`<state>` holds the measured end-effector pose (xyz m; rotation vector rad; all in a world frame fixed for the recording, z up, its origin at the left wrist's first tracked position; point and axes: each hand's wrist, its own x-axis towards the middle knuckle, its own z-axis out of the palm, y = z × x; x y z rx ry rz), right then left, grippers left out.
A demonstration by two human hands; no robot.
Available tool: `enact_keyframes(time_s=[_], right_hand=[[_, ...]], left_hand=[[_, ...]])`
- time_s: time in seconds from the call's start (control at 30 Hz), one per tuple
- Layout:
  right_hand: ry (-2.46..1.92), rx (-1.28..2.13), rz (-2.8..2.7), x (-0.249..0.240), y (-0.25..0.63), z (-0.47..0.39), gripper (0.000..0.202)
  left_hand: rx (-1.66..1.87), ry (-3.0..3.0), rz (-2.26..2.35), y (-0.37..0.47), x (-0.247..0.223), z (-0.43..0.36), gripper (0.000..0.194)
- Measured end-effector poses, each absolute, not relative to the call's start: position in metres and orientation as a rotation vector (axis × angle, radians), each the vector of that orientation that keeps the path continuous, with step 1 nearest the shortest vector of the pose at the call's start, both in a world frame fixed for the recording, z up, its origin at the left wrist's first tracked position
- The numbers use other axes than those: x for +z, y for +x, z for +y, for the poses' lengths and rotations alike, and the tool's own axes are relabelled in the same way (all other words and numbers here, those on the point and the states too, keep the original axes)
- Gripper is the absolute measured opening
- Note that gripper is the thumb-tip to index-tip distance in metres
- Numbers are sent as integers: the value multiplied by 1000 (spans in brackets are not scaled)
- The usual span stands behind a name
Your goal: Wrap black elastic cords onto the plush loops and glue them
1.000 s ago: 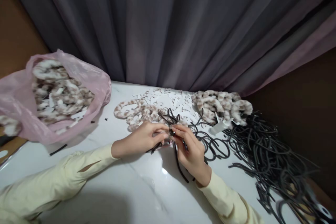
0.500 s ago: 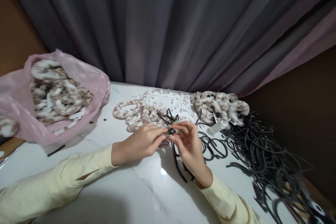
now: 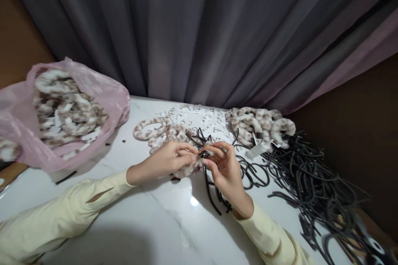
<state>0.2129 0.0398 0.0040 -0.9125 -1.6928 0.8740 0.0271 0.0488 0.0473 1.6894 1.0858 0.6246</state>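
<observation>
Above the middle of the table my left hand and my right hand meet, fingers pinched together. Between their fingertips is a small dark, shiny piece, partly covered. Below my left fingers shows a brown-and-white fluffy band, which the left thumb and fingers grip. My right thumb and fingers close on the dark piece from the right. Just behind the hands lie spotted fluffy loops. Black flexible strips spread beneath and beside my right hand.
A pink plastic bag of fluffy loops stands at the left. At the back right sit a fluffy heap and a white bottle. A large tangle of black strips covers the right side. Small paper scraps lie near the curtain.
My left hand has shifted slightly left and its thumb has moved up towards the dark piece, showing more of the fluffy band. My right hand has barely moved.
</observation>
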Motion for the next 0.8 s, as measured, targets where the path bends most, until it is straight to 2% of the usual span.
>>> enact_keyframes(time_s=[0.2, 0.33, 0.8], right_hand=[[-873, 735, -1758, 4, 212, 37, 29], [-792, 655, -1788, 2, 212, 33, 33], [-759, 887, -1855, 5, 214, 27, 36]], left_hand=[[616, 1649, 1075, 27, 49, 49, 30], [656, 1546, 975, 27, 44, 50, 37], [362, 966, 721, 26, 36, 55, 29]])
